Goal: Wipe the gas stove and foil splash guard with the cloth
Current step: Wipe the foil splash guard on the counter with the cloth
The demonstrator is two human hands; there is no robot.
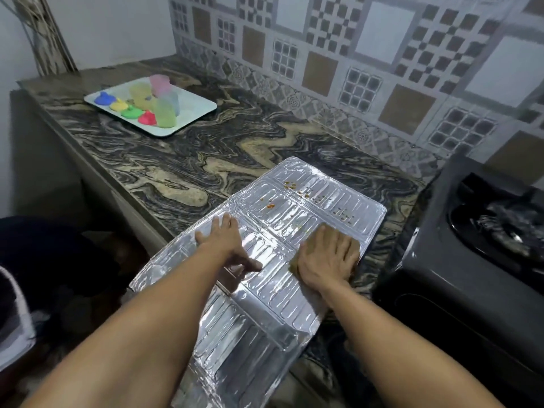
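Observation:
The foil splash guard (pixel 282 293) lies flat on the marble counter, its near end overhanging the counter's front edge. Orange food specks dot its far end. My left hand (pixel 226 245) rests flat on the guard's left part with straight fingers. My right hand (pixel 326 257) presses a brownish cloth (pixel 354 245) flat onto the guard's right side; most of the cloth is hidden under the palm. The dark gas stove (pixel 471 260) stands to the right, one burner showing.
A white tray (pixel 203 108) with coloured cups and small coloured lids sits at the far left of the counter (pixel 206 160). A patterned tiled wall (pixel 353 69) runs behind. Dark objects lie on the floor at lower left.

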